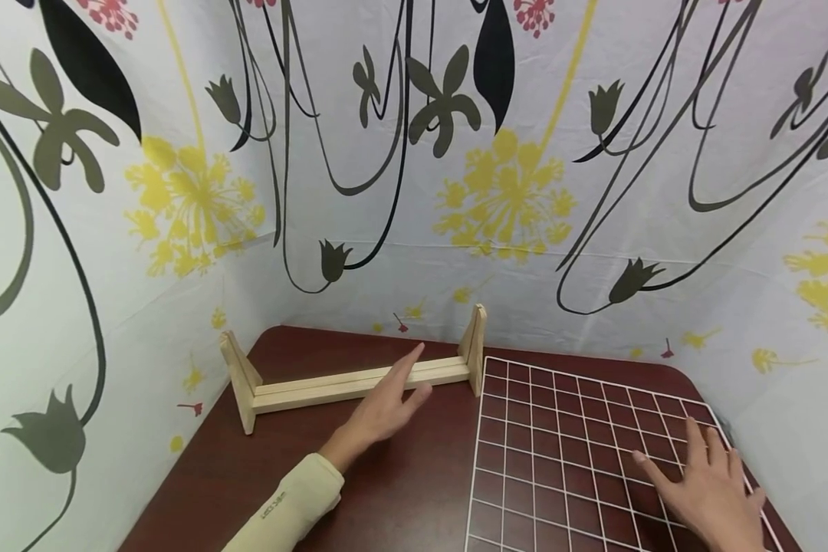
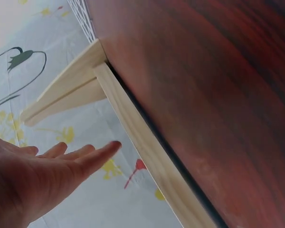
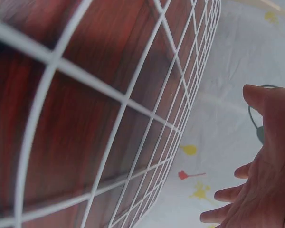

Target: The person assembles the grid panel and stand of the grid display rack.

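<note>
A pale wooden stand [image 1: 359, 386], two shaped end pieces joined by a long bar, sits at the back left of the dark red table. In the head view my left hand [image 1: 385, 402] overlaps its bar with fingers extended; the left wrist view shows the hand [image 2: 52, 173] apart from the bar [image 2: 142, 137], holding nothing. At the right lies a white wire grid panel [image 1: 545, 452]. My right hand [image 1: 716, 487] is over its right part, fingers spread. The right wrist view has that hand [image 3: 270, 161] above the wires [image 3: 126, 100], nothing in its grasp.
The dark red table [image 1: 386, 498] has rounded back corners. Flower-printed cloth [image 1: 400, 192] rises behind it and along both sides. The stand's right end piece [image 1: 476, 349] stands right beside the grid's back left corner.
</note>
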### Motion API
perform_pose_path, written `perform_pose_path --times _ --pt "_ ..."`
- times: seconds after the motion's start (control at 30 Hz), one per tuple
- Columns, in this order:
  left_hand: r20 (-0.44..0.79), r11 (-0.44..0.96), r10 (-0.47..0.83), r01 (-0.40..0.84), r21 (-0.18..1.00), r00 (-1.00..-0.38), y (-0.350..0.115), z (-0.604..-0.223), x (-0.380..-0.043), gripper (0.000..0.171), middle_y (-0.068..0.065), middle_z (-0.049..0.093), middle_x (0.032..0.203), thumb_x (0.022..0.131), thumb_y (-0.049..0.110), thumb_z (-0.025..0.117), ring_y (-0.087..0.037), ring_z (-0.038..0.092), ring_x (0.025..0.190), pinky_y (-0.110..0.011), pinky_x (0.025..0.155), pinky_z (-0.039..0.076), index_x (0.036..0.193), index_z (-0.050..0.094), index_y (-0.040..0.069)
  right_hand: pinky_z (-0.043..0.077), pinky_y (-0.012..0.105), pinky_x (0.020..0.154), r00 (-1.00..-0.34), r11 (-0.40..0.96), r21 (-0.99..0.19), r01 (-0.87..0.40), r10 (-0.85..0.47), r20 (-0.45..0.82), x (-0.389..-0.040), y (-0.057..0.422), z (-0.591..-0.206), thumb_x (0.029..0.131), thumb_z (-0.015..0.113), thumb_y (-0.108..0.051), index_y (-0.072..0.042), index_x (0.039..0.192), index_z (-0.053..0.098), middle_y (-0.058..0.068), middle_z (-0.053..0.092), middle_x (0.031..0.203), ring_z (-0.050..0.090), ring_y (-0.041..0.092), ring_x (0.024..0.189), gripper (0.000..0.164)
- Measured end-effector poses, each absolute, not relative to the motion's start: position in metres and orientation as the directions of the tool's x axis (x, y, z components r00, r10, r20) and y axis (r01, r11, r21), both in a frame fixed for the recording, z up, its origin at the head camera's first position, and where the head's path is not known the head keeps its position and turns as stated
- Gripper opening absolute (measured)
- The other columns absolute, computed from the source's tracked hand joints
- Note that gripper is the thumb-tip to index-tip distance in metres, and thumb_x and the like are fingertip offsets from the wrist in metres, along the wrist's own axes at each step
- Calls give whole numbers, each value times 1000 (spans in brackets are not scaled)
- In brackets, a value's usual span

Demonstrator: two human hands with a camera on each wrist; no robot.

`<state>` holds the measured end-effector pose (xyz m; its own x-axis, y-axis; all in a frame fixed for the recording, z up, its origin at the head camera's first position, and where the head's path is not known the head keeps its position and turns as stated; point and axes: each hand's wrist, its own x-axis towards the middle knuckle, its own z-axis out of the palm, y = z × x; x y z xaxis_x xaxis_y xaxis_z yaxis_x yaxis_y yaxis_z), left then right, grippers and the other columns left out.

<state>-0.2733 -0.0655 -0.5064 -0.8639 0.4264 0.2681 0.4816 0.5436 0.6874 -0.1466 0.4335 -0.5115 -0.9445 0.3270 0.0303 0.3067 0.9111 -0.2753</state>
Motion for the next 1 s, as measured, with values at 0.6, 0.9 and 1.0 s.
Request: perform_pose_path --times 0.6,0.9,1.0 --pt "86 607 405 338 719 -910 -30 -516 -272 53 0 76 106 107 54 55 -12 73 87 -35 85 60 137 60 10 42 81 99 -850 837 -175 518 482 -212 -135 473 -517 98 38 -83 26 149 18 54 31 139 38 75 123 122" --pt "-93 549 446 190 814 -890 -3 -520 -268 49 -2 72 70 105 56 60 -19 70 54 -34 51 59 119 69 10 54 66 86 -810 823 -62 564 537 -236 -125 492 -521 98 41 -81 27 109 39 49 48 102 59 64 96 109" --pt "-152 528 474 142 837 -867 6 -517 -267 51 -5 75 76 104 56 61 -22 73 58 -38 53 62 119 68 8 56 62 80 -799 809 -64 584 560 -222 -120 496 -525 99 41 -78 25 100 43 46 50 97 63 58 89 103"
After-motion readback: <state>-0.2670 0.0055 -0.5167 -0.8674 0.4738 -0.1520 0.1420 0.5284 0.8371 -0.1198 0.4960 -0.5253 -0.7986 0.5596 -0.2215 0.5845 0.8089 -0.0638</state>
